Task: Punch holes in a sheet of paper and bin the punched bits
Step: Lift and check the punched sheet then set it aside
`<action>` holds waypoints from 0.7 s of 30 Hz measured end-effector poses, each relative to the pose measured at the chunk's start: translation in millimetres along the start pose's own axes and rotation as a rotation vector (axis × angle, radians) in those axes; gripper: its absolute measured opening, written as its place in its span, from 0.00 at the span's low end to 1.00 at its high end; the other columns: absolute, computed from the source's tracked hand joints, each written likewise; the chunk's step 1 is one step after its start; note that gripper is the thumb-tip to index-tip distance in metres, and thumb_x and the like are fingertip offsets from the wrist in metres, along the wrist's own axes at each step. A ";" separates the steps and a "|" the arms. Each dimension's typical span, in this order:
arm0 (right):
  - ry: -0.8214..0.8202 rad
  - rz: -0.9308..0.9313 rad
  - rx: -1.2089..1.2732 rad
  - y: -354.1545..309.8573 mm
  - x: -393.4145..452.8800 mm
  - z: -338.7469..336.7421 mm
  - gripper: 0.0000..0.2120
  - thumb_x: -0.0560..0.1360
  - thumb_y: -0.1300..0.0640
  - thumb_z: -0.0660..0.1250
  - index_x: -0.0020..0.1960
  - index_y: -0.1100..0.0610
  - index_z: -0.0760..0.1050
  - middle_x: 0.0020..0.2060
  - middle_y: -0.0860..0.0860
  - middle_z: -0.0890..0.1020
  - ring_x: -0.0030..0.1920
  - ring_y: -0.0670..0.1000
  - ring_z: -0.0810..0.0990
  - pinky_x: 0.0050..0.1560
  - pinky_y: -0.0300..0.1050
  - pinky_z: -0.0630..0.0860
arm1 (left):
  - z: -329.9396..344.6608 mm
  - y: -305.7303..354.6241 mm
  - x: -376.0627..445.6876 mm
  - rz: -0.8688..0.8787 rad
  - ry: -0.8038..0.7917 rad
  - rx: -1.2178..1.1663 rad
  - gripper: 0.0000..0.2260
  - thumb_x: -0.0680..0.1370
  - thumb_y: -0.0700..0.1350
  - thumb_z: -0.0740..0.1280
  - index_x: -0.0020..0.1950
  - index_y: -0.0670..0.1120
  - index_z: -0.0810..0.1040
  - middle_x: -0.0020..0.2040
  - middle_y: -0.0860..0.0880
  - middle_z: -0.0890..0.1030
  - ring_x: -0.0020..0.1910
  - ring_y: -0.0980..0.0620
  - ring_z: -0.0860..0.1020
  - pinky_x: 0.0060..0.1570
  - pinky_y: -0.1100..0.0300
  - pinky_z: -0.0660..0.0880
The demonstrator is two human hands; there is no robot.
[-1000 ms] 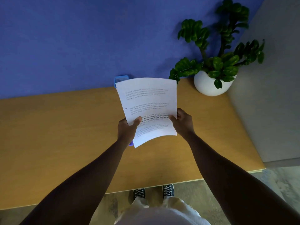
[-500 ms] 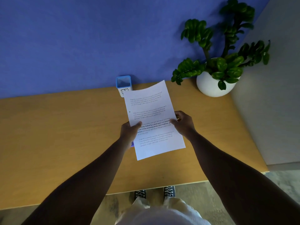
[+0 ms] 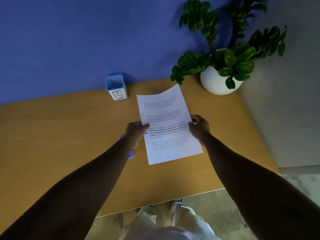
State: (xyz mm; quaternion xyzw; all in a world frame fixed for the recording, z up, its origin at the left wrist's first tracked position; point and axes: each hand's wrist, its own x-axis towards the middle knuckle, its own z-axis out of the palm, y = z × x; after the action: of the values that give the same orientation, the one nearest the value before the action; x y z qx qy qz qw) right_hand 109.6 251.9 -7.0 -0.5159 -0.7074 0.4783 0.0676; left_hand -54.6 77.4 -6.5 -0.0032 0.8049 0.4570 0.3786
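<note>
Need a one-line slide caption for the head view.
Both hands, left hand and right hand, hold a printed sheet over the desk, near the bin.

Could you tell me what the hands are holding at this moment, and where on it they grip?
The printed sheet of paper: left hand pinches its left edge, right hand its right edge, both about mid-length.

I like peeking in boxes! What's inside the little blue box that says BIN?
The BIN box is open on top. Only its pale inner walls show; its bottom is hidden, so any paper bits cannot be seen.
</note>
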 end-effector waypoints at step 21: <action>0.175 0.110 0.011 -2.5 116.8 -35.4 0.13 0.75 0.59 0.65 0.58 0.52 0.81 0.51 0.50 0.82 0.42 0.48 0.76 0.23 0.32 0.66 | 70.3 53.3 83.4 -0.050 -0.079 -0.123 0.11 0.81 0.39 0.66 0.62 0.41 0.80 0.53 0.45 0.82 0.52 0.48 0.81 0.51 0.59 0.80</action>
State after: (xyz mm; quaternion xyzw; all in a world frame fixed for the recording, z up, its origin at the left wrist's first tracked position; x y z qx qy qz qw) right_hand 75.2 366.2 -32.7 -0.5935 -0.6668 0.4382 0.1057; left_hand -90.2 188.7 -39.3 -0.0288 0.7594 0.4958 0.4204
